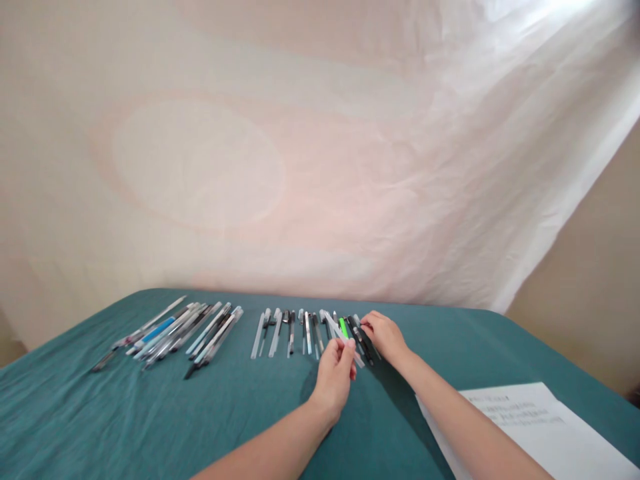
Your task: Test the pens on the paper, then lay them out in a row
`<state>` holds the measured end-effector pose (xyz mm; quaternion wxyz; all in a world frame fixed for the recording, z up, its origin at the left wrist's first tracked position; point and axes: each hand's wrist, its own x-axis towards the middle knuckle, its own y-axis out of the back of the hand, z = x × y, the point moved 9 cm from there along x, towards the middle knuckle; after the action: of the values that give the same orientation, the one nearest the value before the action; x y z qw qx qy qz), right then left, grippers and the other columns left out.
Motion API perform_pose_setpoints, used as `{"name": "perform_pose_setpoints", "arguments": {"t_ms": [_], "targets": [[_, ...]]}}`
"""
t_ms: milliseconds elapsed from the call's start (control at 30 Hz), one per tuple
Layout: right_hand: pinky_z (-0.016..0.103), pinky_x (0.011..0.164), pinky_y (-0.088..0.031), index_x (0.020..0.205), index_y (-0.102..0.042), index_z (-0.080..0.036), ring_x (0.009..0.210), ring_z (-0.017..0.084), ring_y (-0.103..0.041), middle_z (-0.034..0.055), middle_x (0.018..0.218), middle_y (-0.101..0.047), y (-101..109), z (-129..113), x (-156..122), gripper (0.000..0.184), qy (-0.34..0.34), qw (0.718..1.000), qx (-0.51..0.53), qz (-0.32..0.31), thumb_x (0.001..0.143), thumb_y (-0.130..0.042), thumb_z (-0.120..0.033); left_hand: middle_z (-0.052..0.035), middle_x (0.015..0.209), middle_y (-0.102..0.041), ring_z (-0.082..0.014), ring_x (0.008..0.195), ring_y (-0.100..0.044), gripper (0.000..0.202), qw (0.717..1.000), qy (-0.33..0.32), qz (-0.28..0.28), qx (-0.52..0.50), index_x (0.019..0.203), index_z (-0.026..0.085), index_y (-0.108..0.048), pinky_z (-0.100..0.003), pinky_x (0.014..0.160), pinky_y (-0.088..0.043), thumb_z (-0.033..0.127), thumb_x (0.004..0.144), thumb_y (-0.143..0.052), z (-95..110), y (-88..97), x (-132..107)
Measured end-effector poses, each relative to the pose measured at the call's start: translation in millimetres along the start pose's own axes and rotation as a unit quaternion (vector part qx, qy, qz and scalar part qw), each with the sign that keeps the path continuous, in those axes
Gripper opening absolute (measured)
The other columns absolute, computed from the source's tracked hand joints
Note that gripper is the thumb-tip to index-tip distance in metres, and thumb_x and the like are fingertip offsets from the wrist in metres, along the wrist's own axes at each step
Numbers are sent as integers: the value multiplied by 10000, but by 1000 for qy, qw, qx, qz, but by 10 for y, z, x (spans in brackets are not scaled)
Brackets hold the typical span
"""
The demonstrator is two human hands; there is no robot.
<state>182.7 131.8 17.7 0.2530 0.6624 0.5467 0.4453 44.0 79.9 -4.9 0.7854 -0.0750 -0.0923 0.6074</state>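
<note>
Between the thumb and fingers of my left hand (333, 375) is a pale, see-through pen (332, 323), tilted over the right part of a row of pens (277, 333). A bright green pen or marker (343, 327) lies in that row just behind it. At the row's right end, my right hand (386, 339) has its fingers curled together by the top ends of some dark pens (367, 347). Whatever its fingertips pinch is too small to make out. Most of the row's pens lie side by side, pointing away from me.
To the left a loose pile of pens (167, 333) lies slanted on the green tablecloth (240, 420), one of them with a blue barrel. Printed white paper sheets (525, 417) rest at the front right, partly under my right forearm. A pale cloth (320, 167) hangs behind the table.
</note>
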Motion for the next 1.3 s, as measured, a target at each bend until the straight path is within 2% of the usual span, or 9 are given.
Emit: {"name": "perform_pose_setpoints", "arguments": {"t_ms": [267,500,600,700,800,867,967,1100,1300], "targets": [[248,729,-387,783,-644,-185,758,155,-550,43,805,-612,-55,69,13,131,4,1000,-13,13,751,-526,-231,58,493,-426,-73,432,-384,366,1000,-1,0,5,687,179,-442,-194,453,-299,541,735,-465,-13,2,15],[252,695,-407,782,-647,-162,730,158,-561,54,778,-635,114,15,-18,246,1,999,39,19,797,-453,-312,51,501,-451,-70,430,-379,356,1000,-3,-17,18,706,171,-479,-191,449,-292,524,747,-457,5,-29,10],[226,563,-417,824,-625,-138,622,136,-558,51,734,-635,134,-127,-115,349,-25,986,163,-27,821,-395,-400,37,530,-486,-65,418,-378,364,999,0,-35,33,701,165,-500,-188,431,-277,527,734,-473,-14,-68,14],[206,493,-392,783,-611,-134,535,106,-516,21,657,-607,59,-363,-287,371,-50,940,322,-106,783,-444,-465,33,527,-488,-66,412,-378,349,996,-13,-63,55,709,163,-517,-186,420,-275,510,732,-487,-22,-129,6],[193,483,-377,711,-593,-141,495,83,-479,-14,571,-559,60,-478,-381,319,-53,919,369,-130,730,-530,-453,32,529,-480,-71,416,-387,330,992,-27,-90,78,735,162,-532,-186,415,-289,487,747,-479,-15,-189,-24],[190,481,-382,727,-589,-142,497,81,-481,-14,579,-557,93,-380,-341,325,-64,920,369,-118,731,-521,-461,23,552,-495,-75,420,-404,330,990,-27,-100,95,745,164,-531,-189,417,-303,479,773,-438,-15,-212,-44],[192,491,-403,813,-589,-137,520,86,-503,6,641,-582,189,-27,-158,380,-83,951,290,-67,774,-434,-482,1,630,-546,-85,443,-449,329,987,-28,-109,113,793,172,-525,-196,434,-330,469,801,-385,-13,-232,-65],[199,464,-385,706,-611,-116,473,96,-491,8,552,-568,153,402,58,354,-96,979,174,-49,758,-461,-433,-21,684,-579,-104,497,-490,301,979,-47,-135,147,816,181,-536,-207,470,-350,441,807,-386,6,-278,-105],[215,547,-392,710,-654,-128,600,137,-564,44,656,-650,-64,544,117,274,-84,990,99,-48,710,-542,-378,-67,823,-602,-181,760,-534,231,925,-155,-175,300,817,203,-602,-276,676,-401,354,802,-427,222,-394,-290]]}}
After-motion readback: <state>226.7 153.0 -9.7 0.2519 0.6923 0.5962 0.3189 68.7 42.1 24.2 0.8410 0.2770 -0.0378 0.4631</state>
